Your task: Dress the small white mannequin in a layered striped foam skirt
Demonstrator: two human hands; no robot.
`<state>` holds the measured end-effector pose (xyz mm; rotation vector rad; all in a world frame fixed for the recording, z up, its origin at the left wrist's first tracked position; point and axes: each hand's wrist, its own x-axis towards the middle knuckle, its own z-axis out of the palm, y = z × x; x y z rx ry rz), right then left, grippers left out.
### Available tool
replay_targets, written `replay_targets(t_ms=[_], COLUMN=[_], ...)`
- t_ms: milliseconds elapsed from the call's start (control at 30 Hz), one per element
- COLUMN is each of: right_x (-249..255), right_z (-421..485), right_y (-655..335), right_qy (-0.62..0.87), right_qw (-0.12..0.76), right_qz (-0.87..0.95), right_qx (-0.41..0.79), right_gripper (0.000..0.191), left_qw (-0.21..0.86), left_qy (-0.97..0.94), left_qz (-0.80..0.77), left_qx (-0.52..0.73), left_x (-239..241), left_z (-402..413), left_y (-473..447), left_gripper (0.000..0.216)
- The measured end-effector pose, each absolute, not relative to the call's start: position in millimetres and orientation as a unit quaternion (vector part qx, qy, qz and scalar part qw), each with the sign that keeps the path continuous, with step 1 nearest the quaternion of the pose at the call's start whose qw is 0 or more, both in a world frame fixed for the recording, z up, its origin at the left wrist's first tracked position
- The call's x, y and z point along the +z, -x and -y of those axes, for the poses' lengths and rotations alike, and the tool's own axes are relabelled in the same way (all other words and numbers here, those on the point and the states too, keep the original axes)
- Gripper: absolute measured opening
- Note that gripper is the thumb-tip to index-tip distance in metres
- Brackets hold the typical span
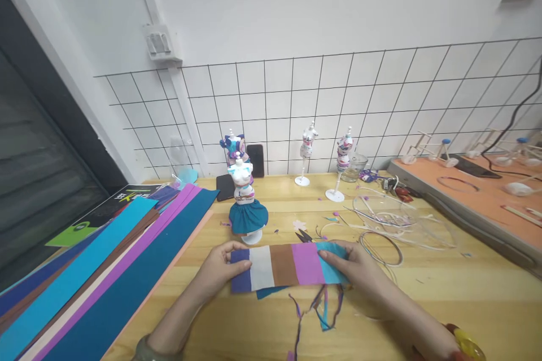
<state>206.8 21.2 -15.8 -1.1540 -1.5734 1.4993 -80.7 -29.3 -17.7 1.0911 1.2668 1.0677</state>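
Note:
Between my hands a strip of fabric [283, 265] is stretched flat, banded in dark blue, pale grey, brown, purple and light blue. My left hand [220, 268] pinches its dark blue end, thumb on top. At the light blue end, my right hand [349, 262] grips it the same way. A teal scrap [271, 292] shows from under the strip, and thin coloured offcuts [324, 310] lie below it. Just beyond stands a small white dress form [243, 180] wearing a gathered teal skirt [249, 216]. Small dark scissors [304, 236] lie behind the strip, partly hidden by it.
Long coloured fabric strips [127, 271] cover the table's left side. Further dress forms [309, 144] stand near the gridded wall, beside a phone [255, 160] and a glass [354, 168]. Coiled cords [381, 248] lie at right, before an orange board [474, 192] with wooden models.

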Motion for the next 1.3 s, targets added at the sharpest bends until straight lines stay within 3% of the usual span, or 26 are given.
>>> replay_targets(t_ms=[533,867,1167,1300], right_x=[-30.4,-32.3,-30.4,-30.4], right_z=[-20.1,-22.8,-22.8,-19.1], right_y=[-205.9,-207.1,-205.6,-202.8], right_qy=[0.428,0.442,0.447,0.440], right_qw=[0.386,0.407,0.410,0.416], right_qz=[0.566,0.606,0.664,0.686], right_qx=[0.589,0.521,0.437,0.404], right_gripper=[0.037,0.038,0.035,0.033], left_qw=[0.542,0.516,0.458,0.382], left_qy=[-0.406,-0.432,-0.458,-0.503], left_qz=[-0.533,-0.540,-0.553,-0.571], left_qx=[0.508,0.505,0.524,0.525], left_x=[-22.7,-23.6,-27.9,-28.3], left_z=[29.7,29.0,30.7,34.6], left_y=[76.1,75.8,74.4,72.9], left_gripper=[0.029,0.028,0.023,0.021])
